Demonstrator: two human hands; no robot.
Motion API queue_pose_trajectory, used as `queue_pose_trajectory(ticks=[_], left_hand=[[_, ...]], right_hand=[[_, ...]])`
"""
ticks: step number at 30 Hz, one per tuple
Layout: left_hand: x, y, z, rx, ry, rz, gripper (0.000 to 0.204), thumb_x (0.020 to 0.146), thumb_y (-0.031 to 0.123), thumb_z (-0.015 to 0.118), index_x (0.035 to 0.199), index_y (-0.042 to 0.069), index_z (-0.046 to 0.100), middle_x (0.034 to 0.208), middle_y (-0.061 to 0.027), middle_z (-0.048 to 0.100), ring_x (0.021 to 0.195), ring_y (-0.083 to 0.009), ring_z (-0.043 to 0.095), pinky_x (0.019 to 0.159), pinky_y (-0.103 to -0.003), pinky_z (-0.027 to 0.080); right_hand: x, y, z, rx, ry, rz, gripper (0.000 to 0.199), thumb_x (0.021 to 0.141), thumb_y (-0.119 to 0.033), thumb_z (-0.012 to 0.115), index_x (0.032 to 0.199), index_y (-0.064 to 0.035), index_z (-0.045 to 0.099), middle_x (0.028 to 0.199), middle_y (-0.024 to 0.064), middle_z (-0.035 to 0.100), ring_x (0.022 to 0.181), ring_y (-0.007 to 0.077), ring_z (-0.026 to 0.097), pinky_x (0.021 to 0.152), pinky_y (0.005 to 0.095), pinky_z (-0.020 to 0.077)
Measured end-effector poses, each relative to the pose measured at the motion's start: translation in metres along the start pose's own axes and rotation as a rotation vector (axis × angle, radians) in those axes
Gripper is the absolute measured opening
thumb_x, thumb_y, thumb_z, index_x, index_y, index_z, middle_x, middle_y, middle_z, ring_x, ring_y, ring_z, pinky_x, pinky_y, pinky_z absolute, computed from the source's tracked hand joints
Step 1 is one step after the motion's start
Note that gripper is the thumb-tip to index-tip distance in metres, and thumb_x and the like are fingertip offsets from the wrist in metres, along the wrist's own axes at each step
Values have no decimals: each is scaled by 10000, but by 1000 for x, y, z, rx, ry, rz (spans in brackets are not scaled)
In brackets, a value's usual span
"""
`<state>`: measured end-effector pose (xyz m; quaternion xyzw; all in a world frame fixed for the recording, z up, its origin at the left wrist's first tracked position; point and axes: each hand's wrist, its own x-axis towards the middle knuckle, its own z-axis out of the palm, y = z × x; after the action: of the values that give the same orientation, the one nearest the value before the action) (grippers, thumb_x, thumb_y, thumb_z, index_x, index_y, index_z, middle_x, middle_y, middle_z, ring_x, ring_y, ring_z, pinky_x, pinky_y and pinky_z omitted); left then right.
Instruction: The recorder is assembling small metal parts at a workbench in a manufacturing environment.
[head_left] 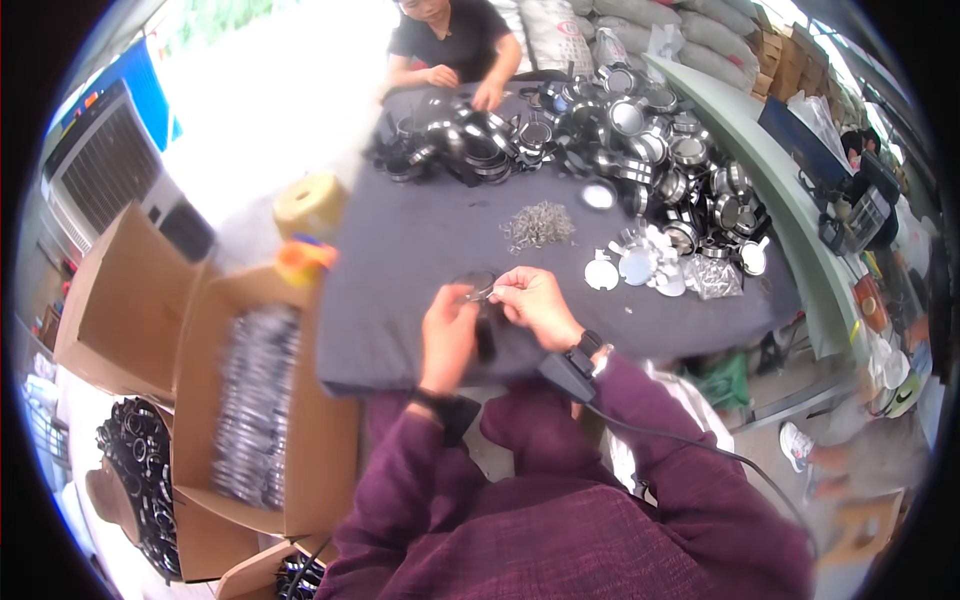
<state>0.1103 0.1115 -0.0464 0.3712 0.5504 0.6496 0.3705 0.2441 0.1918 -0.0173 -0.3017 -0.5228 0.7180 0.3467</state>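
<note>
Over the near side of the grey cloth-covered table [385,330], my two hands meet at a thin black ring part [472,277], partly smeared by motion. My left hand [447,335] is closed around its edge, and a dark strip hangs below the fingers. Thumb and fingertips of my right hand [540,303] pinch together at the ring's right side, on something small and shiny that I cannot make out. A pile of small metal clips [540,226] lies just beyond. Right of my hands are flat white discs [601,272] and a clear bag of small parts [712,278].
Black and silver ring parts [628,118] are heaped along the far and right sides. Across the table sits a person [450,40] handling parts. An open cardboard box [330,440] of packed parts stands left, near a yellow tape roll [307,203]. A cable [690,440] runs from my right wrist.
</note>
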Motion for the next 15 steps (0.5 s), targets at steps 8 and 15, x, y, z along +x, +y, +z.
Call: queue_pose_trajectory(ticks=[8,15], left_hand=[[1,-2,-2,8,-8,1,157,911,30,510,1059,55,553,701,-36,611,486,-61,517,391,-207,424],[1,-2,-3,15,-7,-6,152,918,32,500,1061,54,548,695,-43,619,492,-62,526,395,-204,424]], right_hand=[[-2,19,16,110,141,-19,55,889,-40,583,901,13,591,742,50,613,463,41,462,386,193,337],[-5,20,26,166,215,5,61,895,-48,575,873,7,589,728,48,608,448,40,451,374,193,328]])
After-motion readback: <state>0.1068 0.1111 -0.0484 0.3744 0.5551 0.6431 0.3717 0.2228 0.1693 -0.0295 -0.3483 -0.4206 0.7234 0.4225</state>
